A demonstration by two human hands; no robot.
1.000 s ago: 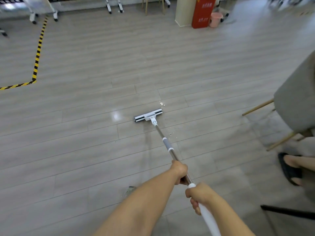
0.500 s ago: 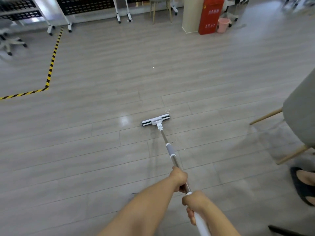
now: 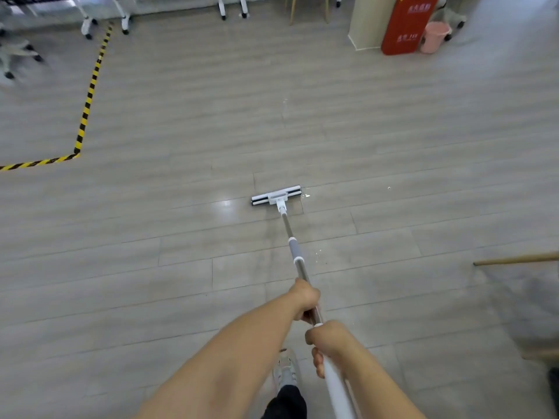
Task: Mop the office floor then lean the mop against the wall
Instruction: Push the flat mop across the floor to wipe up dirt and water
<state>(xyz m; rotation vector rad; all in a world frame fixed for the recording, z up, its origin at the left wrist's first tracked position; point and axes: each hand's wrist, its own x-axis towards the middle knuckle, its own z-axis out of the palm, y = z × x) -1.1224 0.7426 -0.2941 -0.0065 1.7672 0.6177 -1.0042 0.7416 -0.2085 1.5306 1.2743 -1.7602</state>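
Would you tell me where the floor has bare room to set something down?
Bare floor lies between the striped tape and the mop head, and onward toward the red cabinet. Crowded at the far edge: wheeled legs, pink bin; wooden leg at right.

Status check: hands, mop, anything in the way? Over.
Both gripping the mop handle: left hand ahead, right hand behind. The mop head flat on the floor. Far right, a wooden leg, well apart.

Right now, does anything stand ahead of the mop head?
Nothing visible does. Before the white flat mop head lies only grey plank floor; the red cabinet and pink bucket stand far right.
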